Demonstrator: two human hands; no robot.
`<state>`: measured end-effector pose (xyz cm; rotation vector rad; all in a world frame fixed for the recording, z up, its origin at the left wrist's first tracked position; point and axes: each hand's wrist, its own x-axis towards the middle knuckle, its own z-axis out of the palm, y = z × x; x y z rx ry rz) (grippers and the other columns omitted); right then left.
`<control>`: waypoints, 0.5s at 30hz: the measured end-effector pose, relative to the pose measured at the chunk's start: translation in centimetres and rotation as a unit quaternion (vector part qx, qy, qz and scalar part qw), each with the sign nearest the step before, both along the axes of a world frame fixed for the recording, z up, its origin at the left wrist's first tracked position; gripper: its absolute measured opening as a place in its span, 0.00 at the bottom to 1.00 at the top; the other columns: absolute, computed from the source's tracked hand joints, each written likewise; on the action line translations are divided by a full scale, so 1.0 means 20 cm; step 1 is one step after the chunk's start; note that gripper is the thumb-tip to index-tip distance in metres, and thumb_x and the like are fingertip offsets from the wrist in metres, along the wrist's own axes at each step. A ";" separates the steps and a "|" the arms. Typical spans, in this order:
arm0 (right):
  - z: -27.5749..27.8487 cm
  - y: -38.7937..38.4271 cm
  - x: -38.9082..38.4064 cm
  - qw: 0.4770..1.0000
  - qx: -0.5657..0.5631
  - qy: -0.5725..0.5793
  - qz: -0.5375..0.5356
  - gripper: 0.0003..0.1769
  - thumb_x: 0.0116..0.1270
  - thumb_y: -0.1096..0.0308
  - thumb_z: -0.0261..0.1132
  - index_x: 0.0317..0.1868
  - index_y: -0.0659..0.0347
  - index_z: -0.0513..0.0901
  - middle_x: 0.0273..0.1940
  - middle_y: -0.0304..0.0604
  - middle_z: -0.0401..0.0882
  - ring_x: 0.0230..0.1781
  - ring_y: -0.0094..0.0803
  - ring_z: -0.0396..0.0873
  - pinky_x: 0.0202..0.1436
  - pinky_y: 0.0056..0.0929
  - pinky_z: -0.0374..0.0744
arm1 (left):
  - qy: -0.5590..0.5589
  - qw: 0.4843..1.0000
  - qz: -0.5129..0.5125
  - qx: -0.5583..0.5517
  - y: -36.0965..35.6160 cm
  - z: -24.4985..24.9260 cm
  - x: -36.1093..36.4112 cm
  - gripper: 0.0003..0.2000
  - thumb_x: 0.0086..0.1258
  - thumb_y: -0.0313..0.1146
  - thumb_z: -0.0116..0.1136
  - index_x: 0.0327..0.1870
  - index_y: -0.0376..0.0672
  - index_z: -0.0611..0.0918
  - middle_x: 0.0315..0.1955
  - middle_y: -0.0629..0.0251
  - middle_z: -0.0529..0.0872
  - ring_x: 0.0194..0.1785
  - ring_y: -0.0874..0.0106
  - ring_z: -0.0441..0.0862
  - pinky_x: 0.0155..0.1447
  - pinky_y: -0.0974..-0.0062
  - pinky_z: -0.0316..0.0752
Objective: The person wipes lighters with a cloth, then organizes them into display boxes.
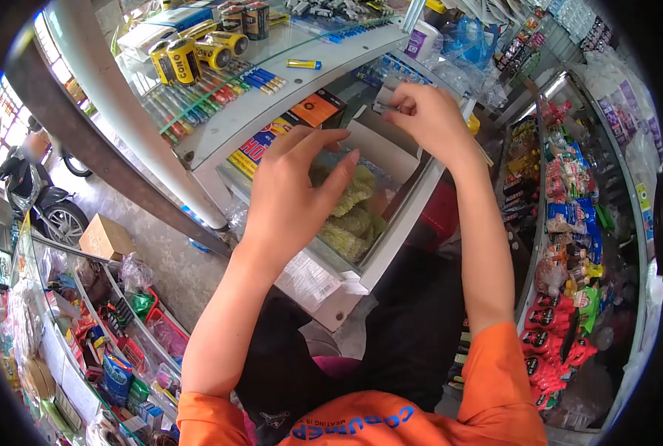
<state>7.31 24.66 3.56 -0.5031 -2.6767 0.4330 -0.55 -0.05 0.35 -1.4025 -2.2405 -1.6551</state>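
My left hand (290, 189) hovers over the front of a glass-sided display drawer (394, 256), its fingers spread and nothing in them. Beneath its fingertips lie yellow-green mesh-like bundles (350, 223). My right hand (432, 119) is at the back of the drawer, thumb and fingers closed on a small grey piece (383, 98) whose kind I cannot make out. An open box with a pale inside (382, 152) sits between my hands. Left of it are a black and orange box (320, 105) and a yellow, red and blue packet (253, 149).
On the glass shelf above stand large yellow batteries (182, 61), with rows of pens (197, 104) below and a single yellow-blue battery (304, 65) on the ledge. Shelves of colourful packets (569, 215) line the right. A cardboard box (107, 238) and a motorbike (45, 197) are at left.
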 end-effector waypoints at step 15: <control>-0.14 0.11 -0.24 0.982 0.162 -0.065 0.074 0.19 0.60 0.74 0.77 0.51 0.61 0.83 0.43 0.55 0.89 0.49 0.60 0.87 0.51 0.54 0.85 | 0.028 0.999 -0.016 0.018 -0.02 -0.04 -0.05 0.14 0.75 0.34 0.69 0.56 0.36 0.89 0.43 0.55 0.91 0.50 0.56 0.87 0.58 0.62 0.80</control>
